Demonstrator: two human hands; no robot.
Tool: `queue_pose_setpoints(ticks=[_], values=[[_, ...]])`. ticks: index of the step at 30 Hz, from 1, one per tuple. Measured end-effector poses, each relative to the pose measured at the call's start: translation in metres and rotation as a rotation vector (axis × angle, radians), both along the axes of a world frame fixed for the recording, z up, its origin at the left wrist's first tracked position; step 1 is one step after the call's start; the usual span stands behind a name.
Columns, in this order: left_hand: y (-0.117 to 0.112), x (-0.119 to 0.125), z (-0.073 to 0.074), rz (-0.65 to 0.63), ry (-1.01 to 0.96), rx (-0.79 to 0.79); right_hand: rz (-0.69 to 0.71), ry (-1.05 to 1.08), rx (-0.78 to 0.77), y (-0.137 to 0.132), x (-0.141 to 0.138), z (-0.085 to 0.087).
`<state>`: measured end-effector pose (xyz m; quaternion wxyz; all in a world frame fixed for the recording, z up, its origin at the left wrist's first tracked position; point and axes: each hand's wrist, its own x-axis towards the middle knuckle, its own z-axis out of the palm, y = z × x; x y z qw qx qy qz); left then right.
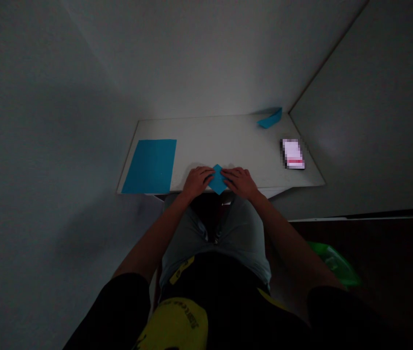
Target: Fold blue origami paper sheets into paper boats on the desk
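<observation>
A small folded piece of blue paper [217,180] lies at the near edge of a white table [228,141]. My left hand [197,180] rests on its left side with the fingers curled down onto it. On its right side my right hand [240,181] presses in the same way. Both hands hold the folded paper flat against the table between them.
A flat blue sheet [150,166] lies on the left part of the table. A folded blue paper shape [270,118] sits at the far right corner. A lit phone [293,153] lies near the right edge. Walls close in on the left, back and right. A green object [334,262] is on the floor at my right.
</observation>
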<state>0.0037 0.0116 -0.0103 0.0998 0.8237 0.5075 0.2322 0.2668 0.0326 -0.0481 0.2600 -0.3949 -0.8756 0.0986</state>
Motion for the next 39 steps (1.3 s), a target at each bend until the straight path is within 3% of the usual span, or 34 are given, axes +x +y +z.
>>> queue_pose_setpoints(ticks=[4, 9, 14, 19, 24, 28, 36, 39], values=[[-0.023, -0.014, -0.002, -0.159, 0.083, -0.024, 0.083, -0.005, -0.011, -0.013, 0.008, -0.001], [-0.036, -0.019, -0.008, -0.124, 0.014, -0.027, 0.106, 0.026, -0.073, -0.021, 0.012, 0.000], [-0.016, -0.010, 0.004, 0.007, -0.270, -0.072, 0.055, 0.316, -0.189, -0.006, 0.004, 0.017], [0.012, -0.005, 0.015, 0.019, -0.499, -0.081, 0.001, 0.592, -0.278, 0.024, -0.006, 0.027], [0.020, -0.008, 0.003, 0.001, -0.491, -0.129, -0.046, 0.730, -0.379, 0.046, -0.013, 0.004], [0.015, -0.007, -0.005, -0.019, -0.473, -0.157, -0.063, 0.692, -0.332, 0.048, -0.013, -0.006], [0.018, 0.011, -0.013, 0.244, -0.644, -0.052, -0.198, 0.793, -0.240, 0.037, -0.033, -0.001], [0.020, 0.013, -0.015, 0.283, -0.670, 0.043, -0.190, 0.795, -0.292, 0.032, -0.051, -0.001]])
